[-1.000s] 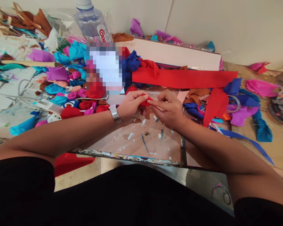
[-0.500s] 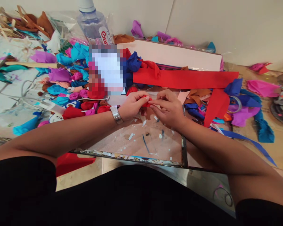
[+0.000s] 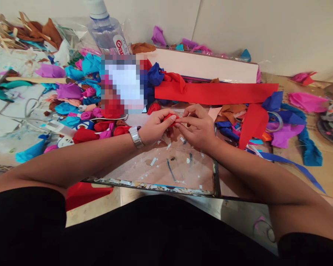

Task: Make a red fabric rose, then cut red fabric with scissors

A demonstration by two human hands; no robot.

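Red paper (image 3: 172, 123), a small bunched piece, is held between the two hands above the near middle of the table. The left hand (image 3: 154, 127) has it pinched under the thumb, and the right hand (image 3: 197, 127) is narrowed to a fingertip pinch at its right edge. To do this well, I would let the left thumb steady the folds while the right fingertips work the edge in small, light moves, since thin paper probably creases or tears under a hard pull. Keeping the wrists low should help too.

Below the hands, the table (image 3: 144, 171) is brown and marked, with white scraps (image 3: 153, 161) and a dark streak, and its front edge is crusted with bits. Just beyond lies a long red strip (image 3: 219, 93), with blue, purple and brown paper heaped to either side. A clear bottle (image 3: 108, 35) stands at the back, near a pile of wooden sticks (image 3: 1, 33). Behind everything rises a plain pale wall (image 3: 261, 29); under the table, part of a pale floor (image 3: 241, 218) shows
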